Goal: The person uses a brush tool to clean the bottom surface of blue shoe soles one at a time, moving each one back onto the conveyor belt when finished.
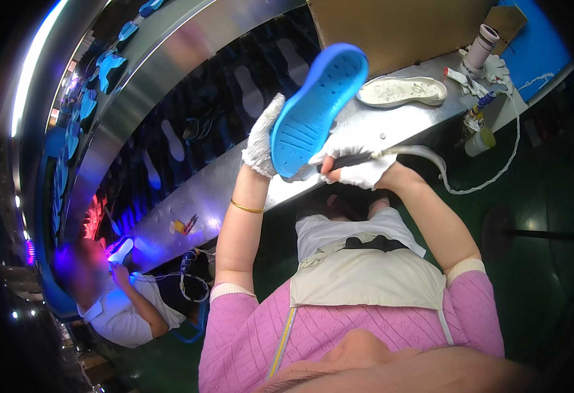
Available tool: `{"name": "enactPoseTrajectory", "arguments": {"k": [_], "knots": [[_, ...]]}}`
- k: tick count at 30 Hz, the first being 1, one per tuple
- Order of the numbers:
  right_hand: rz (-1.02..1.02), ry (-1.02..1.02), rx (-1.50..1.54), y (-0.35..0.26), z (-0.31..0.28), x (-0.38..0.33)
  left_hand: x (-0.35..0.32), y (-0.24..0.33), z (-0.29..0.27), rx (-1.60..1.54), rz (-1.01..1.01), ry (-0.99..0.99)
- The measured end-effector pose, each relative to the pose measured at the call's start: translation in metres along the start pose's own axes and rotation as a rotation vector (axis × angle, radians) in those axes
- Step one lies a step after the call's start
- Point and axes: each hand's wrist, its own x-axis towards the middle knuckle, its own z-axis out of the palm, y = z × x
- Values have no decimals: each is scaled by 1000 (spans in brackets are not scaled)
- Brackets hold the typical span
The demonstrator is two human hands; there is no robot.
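Observation:
My left hand (pixel 261 141), in a white knitted glove, grips a blue shoe sole (pixel 310 114) by its left edge. The sole is held up above the metal bench, its inner face with grooves and small holes turned toward me. My right hand (pixel 369 171), in a white glove with bare fingertips, is closed around a dark pen-like tool (pixel 351 160). A pale hose (pixel 424 152) runs from the tool off to the right. The tool's front end is close to the sole's lower right edge; whether they touch, I cannot tell.
An off-white sole (pixel 401 92) lies on the metal bench (pixel 228 171). A cardboard box (pixel 392 33), an upright pipe (pixel 482 46) and a hanging jar (pixel 479 141) are at right. Dark soles (pixel 249 92) line the conveyor ahead. A co-worker (pixel 130 301) sits at lower left.

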Motion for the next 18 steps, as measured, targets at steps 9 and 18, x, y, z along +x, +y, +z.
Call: {"name": "enactPoseTrajectory", "arguments": {"k": [9, 18], "knots": [[-46, -23, -241, -16, -18, 8, 16, -1, -1, 279, -146, 182], [26, -63, -278, -26, -42, 6, 5, -2, 9, 189, -221, -1]]}}
